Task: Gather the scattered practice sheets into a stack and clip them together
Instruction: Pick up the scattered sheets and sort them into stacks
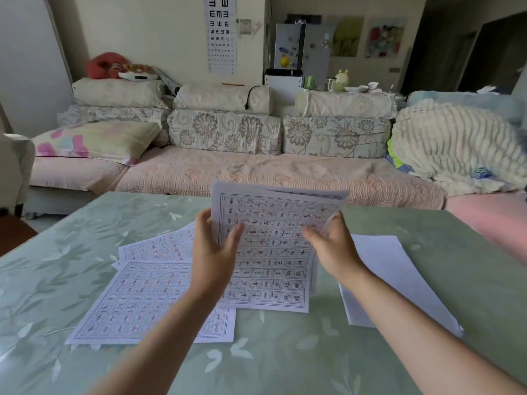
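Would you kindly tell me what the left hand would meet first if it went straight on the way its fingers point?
Probably the sofa seat beyond the table. The left hand grips the held sheets, and nothing else shows ahead, though depth is unclear.

Reaches forward with both bare arms, left forearm [168, 326] rising from the lower left, right forearm [413, 315] from the lower right, drawing closer toward the middle. Holds the left grip [212, 252] upright, palm turned inward, left thumb [235, 235] laid across the front of the held sheets [273, 258], left fingers [204, 220] reaching behind the left edge. Mirrors this with the right grip [333, 246]: right thumb [310, 234] on the front, fingers behind the right edge. Carries both wrists about level, grips apart, paper spanning between.
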